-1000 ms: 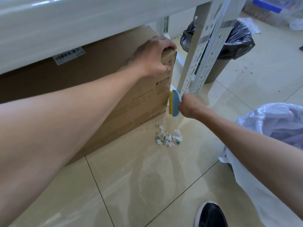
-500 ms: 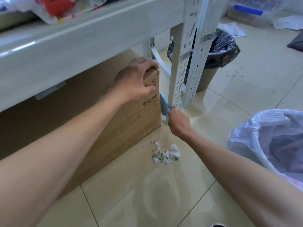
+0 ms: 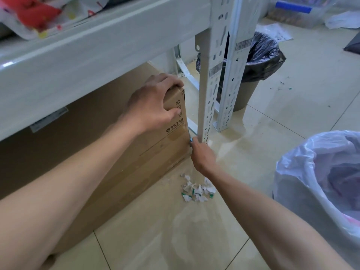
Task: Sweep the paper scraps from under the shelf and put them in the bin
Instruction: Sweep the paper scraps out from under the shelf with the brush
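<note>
A small heap of white and green paper scraps (image 3: 197, 190) lies on the tiled floor in front of the shelf. My left hand (image 3: 155, 102) grips the top front corner of a large cardboard box (image 3: 120, 152) that stands under the grey shelf (image 3: 97, 45). My right hand (image 3: 202, 156) is closed on a blue hand brush (image 3: 191, 140), which is pushed into the narrow gap between the box and the shelf post (image 3: 206, 84); only a sliver of the brush shows. The scraps lie just below my right wrist.
A bin lined with a black bag (image 3: 253, 61) stands behind the shelf posts. A second bin with a white bag (image 3: 319, 172) is close on the right. Tiny scraps (image 3: 282, 85) dot the floor further back. A plastic crate (image 3: 296, 10) sits at the rear.
My right hand has pushed the brush deeper into the gap beside the box, so most of it is now hidden. My left hand stays on the box corner. The view has tilted up.
</note>
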{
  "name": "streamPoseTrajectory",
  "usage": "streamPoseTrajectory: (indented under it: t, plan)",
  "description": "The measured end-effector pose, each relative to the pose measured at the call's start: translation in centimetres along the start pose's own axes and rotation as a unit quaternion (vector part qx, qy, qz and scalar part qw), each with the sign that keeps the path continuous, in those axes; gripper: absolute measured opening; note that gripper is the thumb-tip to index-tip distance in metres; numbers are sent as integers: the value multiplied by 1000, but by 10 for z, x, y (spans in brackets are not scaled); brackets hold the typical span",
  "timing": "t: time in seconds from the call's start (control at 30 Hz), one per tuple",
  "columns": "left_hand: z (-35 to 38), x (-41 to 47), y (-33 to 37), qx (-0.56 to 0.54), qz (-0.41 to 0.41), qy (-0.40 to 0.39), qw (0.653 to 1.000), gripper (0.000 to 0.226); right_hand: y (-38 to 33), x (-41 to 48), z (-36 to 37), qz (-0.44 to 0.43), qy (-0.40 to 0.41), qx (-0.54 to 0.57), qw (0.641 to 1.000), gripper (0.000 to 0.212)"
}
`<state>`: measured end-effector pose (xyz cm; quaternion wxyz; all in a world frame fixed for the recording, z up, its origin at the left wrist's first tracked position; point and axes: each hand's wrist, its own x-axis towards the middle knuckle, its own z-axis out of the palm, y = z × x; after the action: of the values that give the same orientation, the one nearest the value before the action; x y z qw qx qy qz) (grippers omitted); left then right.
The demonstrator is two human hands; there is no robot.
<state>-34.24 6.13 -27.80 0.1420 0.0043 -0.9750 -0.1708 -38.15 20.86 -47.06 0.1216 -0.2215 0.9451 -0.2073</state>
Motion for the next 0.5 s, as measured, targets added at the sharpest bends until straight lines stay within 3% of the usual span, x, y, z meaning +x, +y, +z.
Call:
streamPoseTrajectory:
  t: [0.2, 0.5]
  plan:
    - [-2, -1, 1, 2, 3, 1, 1000, 55, 11, -6, -3, 48, -18, 74, 996, 17]
    - [-5, -3, 9, 10, -14, -6, 1000, 56, 27, -46, -32, 50, -68, -2, 996, 18]
